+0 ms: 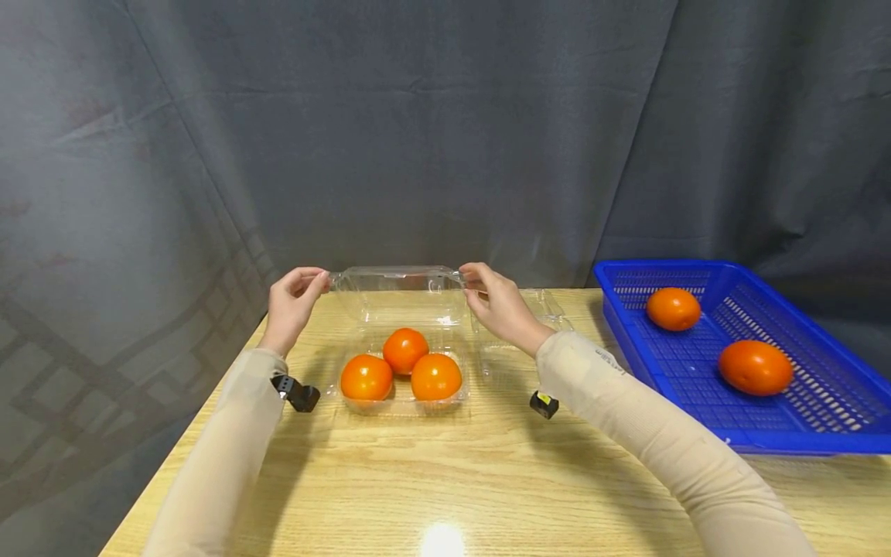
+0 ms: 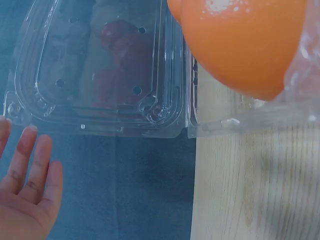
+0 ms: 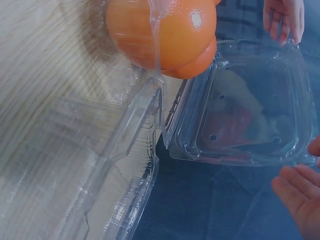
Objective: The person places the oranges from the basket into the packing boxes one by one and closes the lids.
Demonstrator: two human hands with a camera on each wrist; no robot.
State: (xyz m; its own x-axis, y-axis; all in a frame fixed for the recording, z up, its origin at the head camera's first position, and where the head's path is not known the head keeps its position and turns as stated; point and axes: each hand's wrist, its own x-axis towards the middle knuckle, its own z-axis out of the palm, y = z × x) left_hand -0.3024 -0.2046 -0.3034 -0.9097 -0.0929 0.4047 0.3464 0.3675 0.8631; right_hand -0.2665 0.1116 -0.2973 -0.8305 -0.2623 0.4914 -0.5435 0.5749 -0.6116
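A clear plastic clamshell box (image 1: 400,408) stands on the table with its lid (image 1: 400,298) raised at the back. Three glossy round orange fruits (image 1: 436,377) sit inside the base, two in front and one behind. My left hand (image 1: 288,313) pinches the lid's left corner between thumb and fingers. At the opposite corner, my right hand (image 1: 503,311) grips the lid's edge with thumb and fingertips. The right wrist view shows both hands at the outer corners of the lid (image 3: 245,110), which has small round holes. The left thumb is hidden in the left wrist view.
Another clear plastic box (image 3: 75,150) lies just right of the filled one, partly under my right forearm. A blue basket (image 1: 668,398) with two orange fruits (image 1: 755,367) stands at the right. A dark grey curtain (image 1: 431,139) hangs behind the wooden table (image 1: 390,480).
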